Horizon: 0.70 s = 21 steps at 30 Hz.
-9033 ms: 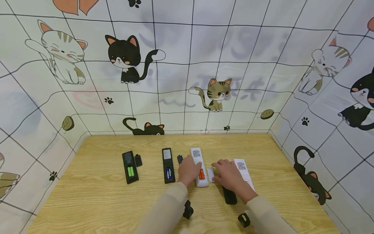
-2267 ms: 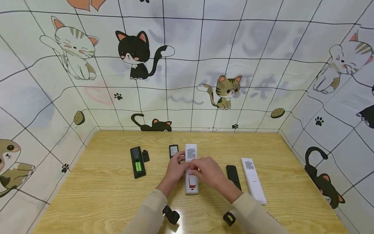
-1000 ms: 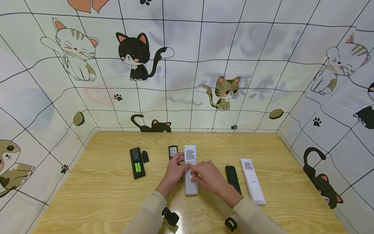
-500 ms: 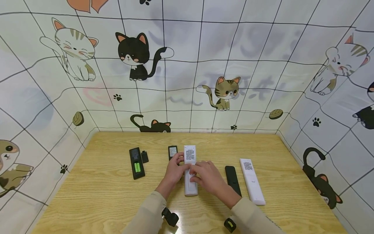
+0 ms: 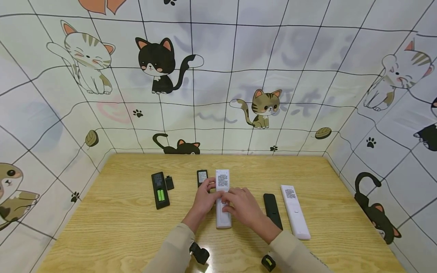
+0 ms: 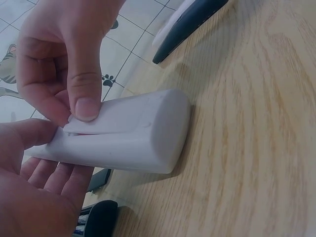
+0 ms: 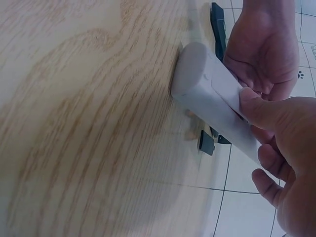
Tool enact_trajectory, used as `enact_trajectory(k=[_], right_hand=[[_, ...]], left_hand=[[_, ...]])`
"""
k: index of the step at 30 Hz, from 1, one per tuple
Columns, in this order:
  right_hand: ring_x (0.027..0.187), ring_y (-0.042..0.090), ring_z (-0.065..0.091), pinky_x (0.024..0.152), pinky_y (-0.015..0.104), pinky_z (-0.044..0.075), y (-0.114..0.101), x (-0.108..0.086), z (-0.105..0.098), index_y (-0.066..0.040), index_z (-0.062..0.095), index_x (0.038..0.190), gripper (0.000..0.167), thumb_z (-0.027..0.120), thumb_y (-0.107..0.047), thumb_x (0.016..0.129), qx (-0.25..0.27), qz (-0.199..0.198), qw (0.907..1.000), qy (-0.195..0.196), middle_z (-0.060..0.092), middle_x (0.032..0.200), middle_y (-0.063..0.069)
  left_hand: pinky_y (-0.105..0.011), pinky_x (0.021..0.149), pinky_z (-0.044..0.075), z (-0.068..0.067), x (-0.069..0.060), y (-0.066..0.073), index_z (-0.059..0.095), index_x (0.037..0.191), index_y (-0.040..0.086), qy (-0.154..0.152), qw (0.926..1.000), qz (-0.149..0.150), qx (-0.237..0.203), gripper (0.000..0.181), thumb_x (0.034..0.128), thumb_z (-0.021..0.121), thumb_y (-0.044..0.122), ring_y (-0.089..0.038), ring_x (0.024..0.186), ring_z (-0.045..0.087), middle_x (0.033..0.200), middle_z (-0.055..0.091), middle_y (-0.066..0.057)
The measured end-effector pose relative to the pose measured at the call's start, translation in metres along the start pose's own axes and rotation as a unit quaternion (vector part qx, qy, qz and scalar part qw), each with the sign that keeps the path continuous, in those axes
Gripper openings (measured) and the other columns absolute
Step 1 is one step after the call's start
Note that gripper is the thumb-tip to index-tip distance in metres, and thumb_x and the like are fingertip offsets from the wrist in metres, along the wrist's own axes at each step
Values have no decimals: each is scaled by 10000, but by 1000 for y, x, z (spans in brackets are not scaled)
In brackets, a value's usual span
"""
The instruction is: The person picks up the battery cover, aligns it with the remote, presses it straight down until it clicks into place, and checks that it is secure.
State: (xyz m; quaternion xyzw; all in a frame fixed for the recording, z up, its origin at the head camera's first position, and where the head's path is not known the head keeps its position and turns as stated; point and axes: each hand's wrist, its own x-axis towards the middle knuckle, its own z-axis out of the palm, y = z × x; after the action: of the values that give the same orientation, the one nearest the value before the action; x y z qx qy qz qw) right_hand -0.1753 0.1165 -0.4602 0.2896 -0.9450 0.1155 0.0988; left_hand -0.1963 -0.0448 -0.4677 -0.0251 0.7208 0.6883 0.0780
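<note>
A white remote control lies label side up at the middle of the table, its lower end toward me. My left hand grips it from the left, thumb on top and fingers along the far side. Over its battery bay sits the white battery cover, one end slightly raised, with a sliver of red in the gap. My right hand pinches that cover near its raised end, thumb on its face and index finger curled at its edge. The batteries beneath are otherwise hidden.
Leftward lies a black remote with green batteries exposed, its cover alongside. Behind my left hand, another black remote shows partly. To the right lie a black remote and a white remote. Patterned cloth walls surround the table.
Earlier the cover lay beside the white remote, whose orange batteries showed. The remote has since shifted left, and the cover was brought over the batteries and lowered. The last half second shows hardly any movement.
</note>
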Motion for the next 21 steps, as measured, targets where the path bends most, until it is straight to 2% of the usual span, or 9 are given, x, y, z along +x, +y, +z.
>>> enact_trajectory(k=[3, 6, 8, 16, 19, 21], right_hand=[[798, 53, 563, 762, 330, 439, 0, 0, 0, -254, 650, 901, 211, 790, -350, 776, -22, -4, 10000, 22, 609, 837, -137], [797, 53, 568, 765, 332, 444, 0, 0, 1, -255, 651, 902, 219, 796, -353, 770, -59, 4, 10000, 35, 614, 833, -138], [800, 55, 571, 768, 332, 447, 0, 0, 1, -257, 651, 905, 224, 797, -357, 768, -88, 24, 10000, 31, 617, 835, -138], [817, 59, 576, 791, 340, 463, -1, 0, -4, -253, 653, 916, 224, 781, -388, 789, -39, 145, 9999, 23, 627, 849, -135], [796, 58, 561, 789, 330, 455, 0, 0, -8, -238, 641, 903, 230, 776, -394, 801, 193, 450, 9988, 20, 627, 839, -130], [757, 67, 538, 746, 312, 447, 2, 0, -11, -216, 635, 917, 263, 776, -405, 801, 391, 808, 9960, -45, 618, 830, -114]], left_hand=[[-316, 712, 511, 0, 0, 2, 501, 1358, 62, -10, 10000, -48, 4, 495, 892, 666, 45, -213, 979, 584, 1281, 612, -197], [-297, 683, 504, 1, 10, -14, 502, 1362, 90, -1, 10000, -45, -5, 517, 882, 693, 78, -190, 962, 587, 1280, 620, -169], [-279, 665, 495, 1, 13, -18, 507, 1359, 108, 6, 10000, -31, -14, 522, 877, 707, 100, -168, 935, 586, 1272, 627, -149], [-264, 654, 492, 1, 12, -18, 530, 1329, 127, 20, 10000, -19, -6, 504, 863, 720, 107, -151, 900, 586, 1231, 648, -118], [-265, 660, 491, 1, 12, -18, 531, 1329, 121, 7, 10000, 2, -21, 498, 866, 714, 97, -145, 882, 590, 1230, 650, -123], [-266, 660, 493, 1, 12, -18, 528, 1332, 111, -5, 10000, 24, -43, 499, 868, 711, 89, -142, 866, 597, 1230, 648, -133]])
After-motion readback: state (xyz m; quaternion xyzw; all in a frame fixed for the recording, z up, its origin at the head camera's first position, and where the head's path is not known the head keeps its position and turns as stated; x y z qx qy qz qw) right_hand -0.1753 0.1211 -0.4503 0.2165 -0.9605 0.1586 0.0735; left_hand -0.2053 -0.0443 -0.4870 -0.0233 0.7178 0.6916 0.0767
